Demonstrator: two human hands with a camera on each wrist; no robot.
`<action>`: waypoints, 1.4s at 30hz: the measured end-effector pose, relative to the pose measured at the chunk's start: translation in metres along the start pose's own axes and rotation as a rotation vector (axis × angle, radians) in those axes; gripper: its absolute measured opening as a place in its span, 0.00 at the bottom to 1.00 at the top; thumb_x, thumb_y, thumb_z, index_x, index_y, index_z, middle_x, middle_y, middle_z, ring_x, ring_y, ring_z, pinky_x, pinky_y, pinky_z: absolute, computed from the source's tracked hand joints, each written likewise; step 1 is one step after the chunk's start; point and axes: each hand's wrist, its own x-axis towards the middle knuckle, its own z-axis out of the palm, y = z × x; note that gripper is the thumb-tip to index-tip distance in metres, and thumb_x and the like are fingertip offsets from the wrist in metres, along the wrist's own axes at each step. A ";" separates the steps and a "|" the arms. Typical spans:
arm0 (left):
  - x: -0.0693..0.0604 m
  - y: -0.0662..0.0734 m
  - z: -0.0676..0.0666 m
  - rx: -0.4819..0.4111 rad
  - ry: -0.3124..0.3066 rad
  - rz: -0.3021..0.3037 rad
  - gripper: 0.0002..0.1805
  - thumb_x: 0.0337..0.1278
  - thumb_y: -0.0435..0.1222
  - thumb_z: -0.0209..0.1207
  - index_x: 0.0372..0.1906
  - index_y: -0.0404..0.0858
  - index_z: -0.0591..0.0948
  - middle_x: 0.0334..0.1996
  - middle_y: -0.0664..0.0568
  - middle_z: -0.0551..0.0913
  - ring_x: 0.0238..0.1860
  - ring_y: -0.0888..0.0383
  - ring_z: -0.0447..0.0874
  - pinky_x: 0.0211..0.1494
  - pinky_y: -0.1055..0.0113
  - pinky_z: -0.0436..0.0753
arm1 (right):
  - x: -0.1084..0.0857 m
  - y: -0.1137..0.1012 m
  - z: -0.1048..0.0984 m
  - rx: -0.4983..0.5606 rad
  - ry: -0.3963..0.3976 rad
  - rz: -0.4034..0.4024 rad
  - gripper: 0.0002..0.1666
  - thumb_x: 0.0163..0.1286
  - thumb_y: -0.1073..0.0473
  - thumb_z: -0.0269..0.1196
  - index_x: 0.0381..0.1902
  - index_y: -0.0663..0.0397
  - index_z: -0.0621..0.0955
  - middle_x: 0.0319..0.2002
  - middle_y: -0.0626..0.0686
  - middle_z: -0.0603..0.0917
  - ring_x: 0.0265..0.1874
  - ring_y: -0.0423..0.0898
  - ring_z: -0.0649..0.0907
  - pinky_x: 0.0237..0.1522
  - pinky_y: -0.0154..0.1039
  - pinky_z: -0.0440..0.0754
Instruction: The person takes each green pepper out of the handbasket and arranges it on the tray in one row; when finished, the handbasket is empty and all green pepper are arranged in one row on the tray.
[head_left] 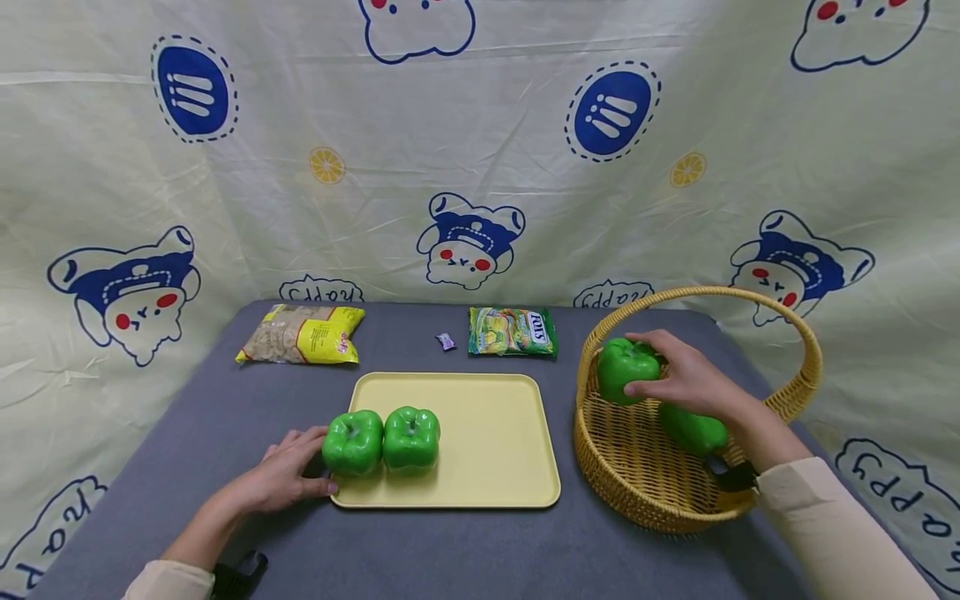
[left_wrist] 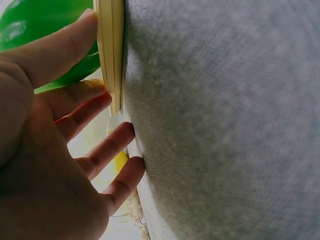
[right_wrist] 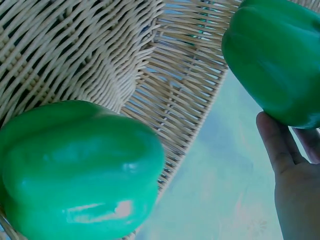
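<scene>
My right hand (head_left: 686, 379) grips a green bell pepper (head_left: 624, 371) at the far left side of the wicker basket (head_left: 637, 492). In the right wrist view, this held pepper (right_wrist: 280, 60) is up near the basket rim. A second pepper (head_left: 692, 429) lies inside the basket, below my right wrist. Two more green bell peppers, a left one (head_left: 352, 443) and a right one (head_left: 411, 437), stand side by side on the pale yellow tray (head_left: 491, 442). My left hand (head_left: 281, 471) rests at the tray's left edge, with thumb and fingertips touching its rim and fingers loosely extended.
Behind the tray lie a yellow snack bag (head_left: 303, 335), a small purple wrapped piece (head_left: 446, 342) and a green packet (head_left: 513, 332). The basket's tall handle (head_left: 712, 292) arches over my right hand. A printed cloth (head_left: 480, 125) hangs behind the grey table (head_left: 450, 550).
</scene>
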 end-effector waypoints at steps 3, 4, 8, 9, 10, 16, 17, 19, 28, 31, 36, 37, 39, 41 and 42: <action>0.000 0.000 0.000 -0.001 -0.004 -0.007 0.39 0.43 0.49 0.69 0.61 0.35 0.72 0.60 0.42 0.72 0.56 0.44 0.66 0.46 0.54 0.63 | -0.003 -0.005 -0.004 0.000 0.006 0.000 0.47 0.55 0.41 0.69 0.67 0.55 0.65 0.53 0.56 0.73 0.45 0.50 0.75 0.41 0.43 0.74; 0.000 0.000 0.000 -0.002 -0.006 -0.008 0.39 0.43 0.49 0.69 0.61 0.35 0.72 0.60 0.42 0.72 0.56 0.44 0.66 0.46 0.54 0.63 | -0.005 -0.007 -0.005 -0.002 0.008 -0.003 0.47 0.56 0.41 0.68 0.67 0.55 0.65 0.53 0.56 0.72 0.45 0.50 0.75 0.40 0.43 0.74; 0.001 0.000 0.000 -0.009 -0.013 -0.009 0.39 0.43 0.49 0.69 0.61 0.36 0.72 0.61 0.42 0.72 0.56 0.44 0.66 0.46 0.54 0.62 | -0.012 -0.014 -0.008 -0.013 0.011 -0.013 0.47 0.57 0.42 0.68 0.68 0.54 0.64 0.55 0.56 0.72 0.46 0.50 0.75 0.40 0.42 0.74; 0.001 0.000 0.000 -0.010 -0.012 -0.009 0.39 0.43 0.49 0.69 0.61 0.35 0.72 0.60 0.42 0.72 0.56 0.44 0.66 0.46 0.54 0.62 | -0.014 -0.016 -0.009 -0.017 0.013 -0.015 0.47 0.57 0.42 0.67 0.68 0.54 0.63 0.55 0.56 0.72 0.46 0.50 0.75 0.40 0.42 0.74; 0.001 0.000 0.000 -0.008 -0.013 -0.010 0.39 0.43 0.49 0.69 0.61 0.35 0.72 0.60 0.42 0.72 0.56 0.44 0.66 0.45 0.54 0.62 | -0.016 -0.018 -0.009 -0.024 0.020 -0.020 0.47 0.57 0.42 0.68 0.68 0.53 0.63 0.56 0.56 0.72 0.47 0.50 0.75 0.40 0.43 0.74; 0.001 -0.001 0.001 -0.002 -0.008 -0.013 0.39 0.43 0.49 0.69 0.61 0.35 0.72 0.61 0.42 0.72 0.56 0.44 0.66 0.46 0.54 0.63 | -0.031 -0.028 -0.011 -0.077 0.094 -0.071 0.45 0.55 0.44 0.70 0.66 0.53 0.67 0.55 0.54 0.74 0.47 0.47 0.76 0.41 0.41 0.75; 0.001 -0.001 0.001 -0.002 -0.007 -0.012 0.39 0.43 0.49 0.69 0.61 0.35 0.72 0.61 0.42 0.72 0.56 0.44 0.66 0.46 0.55 0.62 | -0.033 -0.029 -0.011 -0.091 0.109 -0.089 0.44 0.54 0.45 0.70 0.66 0.53 0.67 0.55 0.54 0.75 0.47 0.46 0.76 0.41 0.40 0.75; 0.002 -0.001 0.001 -0.002 -0.006 -0.011 0.39 0.43 0.49 0.69 0.61 0.35 0.72 0.60 0.42 0.72 0.55 0.45 0.66 0.45 0.55 0.62 | -0.037 -0.032 -0.010 -0.113 0.136 -0.129 0.44 0.53 0.47 0.71 0.65 0.53 0.68 0.54 0.53 0.75 0.46 0.43 0.75 0.40 0.39 0.75; 0.001 -0.001 0.001 -0.002 0.000 -0.007 0.39 0.42 0.49 0.69 0.61 0.36 0.72 0.60 0.42 0.72 0.55 0.45 0.66 0.45 0.55 0.62 | -0.051 -0.054 -0.005 -0.115 0.197 -0.228 0.46 0.49 0.52 0.75 0.65 0.53 0.68 0.56 0.54 0.74 0.45 0.35 0.73 0.38 0.37 0.77; 0.001 0.000 0.001 -0.003 -0.002 -0.010 0.39 0.42 0.49 0.69 0.61 0.36 0.72 0.60 0.42 0.72 0.55 0.45 0.66 0.45 0.56 0.62 | -0.053 -0.061 -0.003 -0.124 0.198 -0.224 0.47 0.49 0.51 0.74 0.65 0.53 0.68 0.58 0.55 0.73 0.47 0.42 0.75 0.39 0.39 0.77; 0.001 0.000 0.001 -0.010 -0.004 -0.010 0.39 0.42 0.49 0.69 0.61 0.36 0.72 0.60 0.42 0.72 0.55 0.45 0.66 0.44 0.56 0.62 | -0.055 -0.071 0.003 -0.120 0.198 -0.236 0.47 0.49 0.50 0.74 0.65 0.52 0.68 0.58 0.54 0.73 0.47 0.45 0.76 0.39 0.40 0.79; 0.001 0.000 0.001 -0.010 -0.004 -0.011 0.39 0.42 0.49 0.69 0.61 0.36 0.72 0.60 0.42 0.72 0.55 0.45 0.66 0.44 0.57 0.62 | -0.055 -0.072 0.005 -0.120 0.201 -0.244 0.47 0.49 0.50 0.75 0.65 0.51 0.68 0.57 0.53 0.73 0.47 0.43 0.75 0.39 0.39 0.79; 0.001 0.000 0.001 -0.012 -0.005 -0.012 0.39 0.42 0.49 0.69 0.61 0.36 0.72 0.60 0.42 0.72 0.55 0.46 0.66 0.44 0.57 0.62 | -0.055 -0.075 0.008 -0.121 0.211 -0.257 0.47 0.48 0.50 0.75 0.65 0.51 0.68 0.55 0.52 0.74 0.46 0.40 0.75 0.38 0.37 0.79; 0.001 0.000 0.001 -0.014 -0.010 -0.016 0.39 0.42 0.48 0.69 0.61 0.36 0.72 0.60 0.42 0.72 0.55 0.45 0.66 0.44 0.56 0.62 | -0.056 -0.079 0.011 -0.122 0.218 -0.271 0.47 0.47 0.50 0.75 0.65 0.51 0.69 0.54 0.51 0.74 0.45 0.40 0.75 0.38 0.36 0.79; 0.001 0.000 0.001 -0.014 -0.012 -0.018 0.38 0.42 0.48 0.69 0.61 0.36 0.72 0.60 0.42 0.72 0.55 0.45 0.66 0.44 0.56 0.62 | -0.056 -0.081 0.013 -0.121 0.217 -0.273 0.48 0.47 0.50 0.75 0.65 0.50 0.69 0.54 0.51 0.74 0.45 0.40 0.75 0.38 0.36 0.79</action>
